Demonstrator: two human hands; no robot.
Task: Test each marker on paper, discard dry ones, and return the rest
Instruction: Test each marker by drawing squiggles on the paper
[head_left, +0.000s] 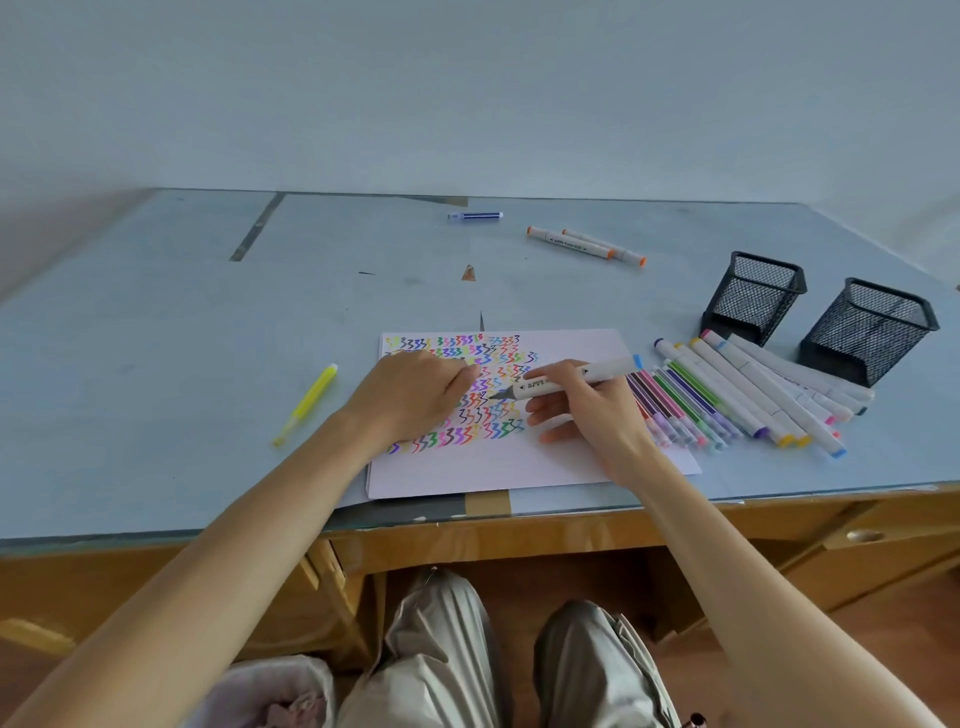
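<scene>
— Desk (156, 364) first: blue top, wooden drawers under the near edge. What lies on it?

— Paper (519, 467) near the middle, crowded with coloured zigzags. Two black mesh holders (753, 296) stand far right, and a row of markers (737, 395) lies just beside the sheet's right edge.

— And the hands?

— The left hand (415, 395) rests on the paper; whether its fingers hold anything I cannot tell. The right hand (582, 410) grips a white marker (566, 382), grey tip just over the scribbles.

— Strays?

— Two orange-capped markers (584, 244) far off, a blue pen (475, 215) beyond, a yellow marker (309, 402) left.
</scene>
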